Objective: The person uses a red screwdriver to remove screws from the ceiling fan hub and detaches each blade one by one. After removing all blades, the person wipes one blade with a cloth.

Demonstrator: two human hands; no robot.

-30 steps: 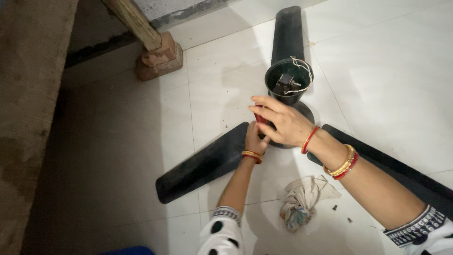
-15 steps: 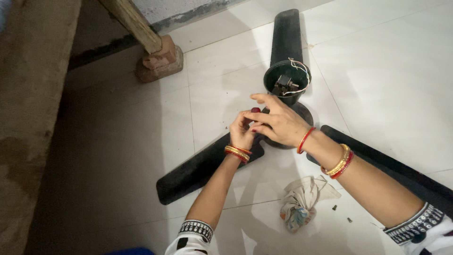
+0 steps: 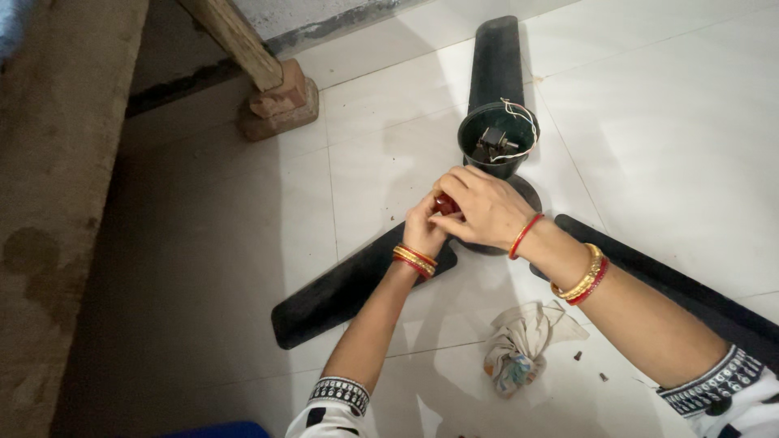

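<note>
- At the far left we see a rough brown wall face, and near it a slanted wooden post resting on a brick block on the floor.
- A black ceiling fan lies flat on the white tiled floor. Its left blade runs from the hub down and to the left; its long axis is diagonal.
- Our left hand rises from below, wrist banded with bangles, and closes its grip around a small red object at the hub. We cannot tell what the object is; most of it is covered.
- Our right hand comes in from the right and lies over the left, touching it. Its fingers curl shut on the same red object, so both grips share one thing.
- The red object sits directly between the two hands, at the near-left edge of the fan's motor housing. Neither hand is nearer; both are on it.
- Just beyond the hands stands the open dark cup of the fan, upright, with loose wires and a small part inside.
- The upper blade points straight away from us; the right blade passes under our right forearm.
- A crumpled cloth lies on the floor near us, between the forearms, with two small dark bits just beside it.
</note>
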